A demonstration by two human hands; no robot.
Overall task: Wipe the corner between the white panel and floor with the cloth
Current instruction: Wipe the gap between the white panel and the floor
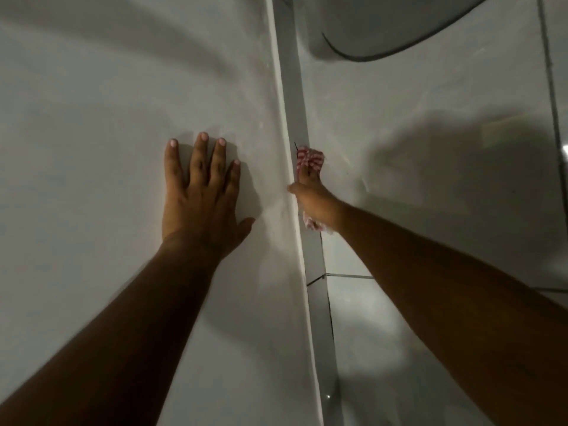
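Note:
The white panel (107,133) fills the left half of the head view, and its edge runs down the middle. My left hand (201,195) lies flat on the panel with the fingers spread, holding nothing. To the right of that edge, my right hand (313,201) presses a red-and-white striped cloth (309,158) into the corner where the panel meets the tiled floor (430,103). The cloth pokes out beyond my fingertips and again under my wrist. Most of the cloth is hidden under my hand.
A white rounded fixture with a dark rim (384,29) sits on the floor at the top right. Dark grout lines (553,103) cross the floor tiles on the right. A grey strip (296,103) runs along the foot of the panel.

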